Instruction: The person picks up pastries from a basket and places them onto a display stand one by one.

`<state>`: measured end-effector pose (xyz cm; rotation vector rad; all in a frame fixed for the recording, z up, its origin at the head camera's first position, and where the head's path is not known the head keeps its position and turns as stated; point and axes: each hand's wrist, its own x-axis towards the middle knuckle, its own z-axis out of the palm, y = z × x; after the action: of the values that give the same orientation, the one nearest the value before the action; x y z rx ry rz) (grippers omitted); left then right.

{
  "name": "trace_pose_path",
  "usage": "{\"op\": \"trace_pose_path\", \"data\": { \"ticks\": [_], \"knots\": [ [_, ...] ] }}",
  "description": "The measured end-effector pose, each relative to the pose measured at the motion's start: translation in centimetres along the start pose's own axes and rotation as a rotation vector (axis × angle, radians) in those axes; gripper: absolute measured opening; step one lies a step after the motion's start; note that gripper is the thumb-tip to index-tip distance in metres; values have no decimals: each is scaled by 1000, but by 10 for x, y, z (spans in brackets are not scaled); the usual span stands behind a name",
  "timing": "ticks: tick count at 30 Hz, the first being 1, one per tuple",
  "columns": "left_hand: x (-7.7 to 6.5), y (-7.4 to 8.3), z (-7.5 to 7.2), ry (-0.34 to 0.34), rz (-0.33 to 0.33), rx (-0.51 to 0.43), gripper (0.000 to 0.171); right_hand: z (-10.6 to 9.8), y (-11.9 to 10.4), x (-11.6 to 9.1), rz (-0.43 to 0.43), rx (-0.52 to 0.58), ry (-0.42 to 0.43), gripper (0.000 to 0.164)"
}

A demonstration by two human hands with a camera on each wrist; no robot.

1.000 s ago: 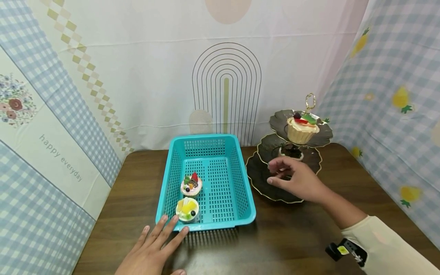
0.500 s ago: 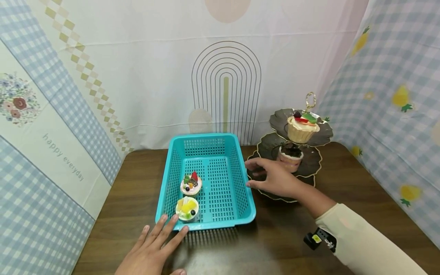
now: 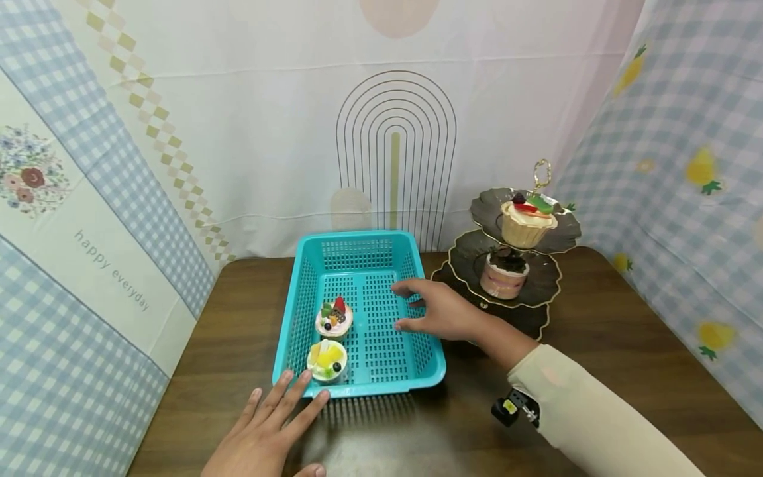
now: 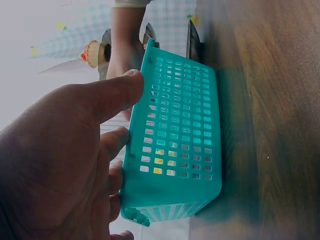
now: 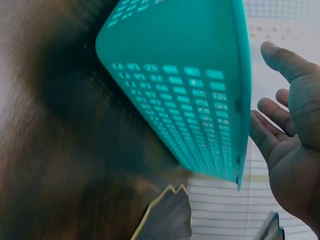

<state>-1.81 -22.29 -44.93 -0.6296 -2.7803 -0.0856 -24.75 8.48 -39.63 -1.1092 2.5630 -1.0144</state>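
My left hand [image 3: 256, 434] lies with its fingers spread, fingertips at the near left corner of a turquoise basket [image 3: 387, 386]. Inside the basket's left side are a pink-cream cupcake [image 3: 334, 320] topped with a strawberry and a yellow fruit-topped dessert cup [image 3: 326, 362]. Above the basket's right side hovers my right hand [image 3: 444, 311], thumb and fingers apart and nothing between them. The left wrist view shows my left thumb and fingers by the basket's rim [image 4: 145, 80]. In the right wrist view, my right hand [image 5: 295, 125] appears beyond the basket's wall [image 5: 200, 45].
On the right stands a dark, gold-edged tiered stand [image 3: 545, 271]. Its top tier bears a fruit-topped cupcake [image 3: 524, 232]; its middle tier bears a pink layered cake [image 3: 503, 281] with a dark topping. Behind the wooden table [image 3: 238, 311] hangs a patterned cloth [image 3: 268, 132].
My right hand has moved left from in front of the tiered stand to above the basket, uncovering the pink layered cake. My left hand has stayed at the basket's near left corner.
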Motion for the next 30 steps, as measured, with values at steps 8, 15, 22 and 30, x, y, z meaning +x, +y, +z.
{"op": "trace_pose_path", "data": {
  "ticks": [8, 15, 22, 30],
  "knots": [
    [0, -1, 2, 10, 21, 4, 86, 17, -5, 18, 7, 7, -33, 73],
    [0, -2, 2, 19, 31, 14, 87, 26, -8, 29, 21, -18, -46, 72],
    [0, -3, 2, 14, 36, 2, 87, 33, -15, 40, 41, -90, -76, 73],
    [0, -2, 2, 17, 33, 15, 87, 39, -20, 50, 49, -160, -146, 77]
  ]
}}
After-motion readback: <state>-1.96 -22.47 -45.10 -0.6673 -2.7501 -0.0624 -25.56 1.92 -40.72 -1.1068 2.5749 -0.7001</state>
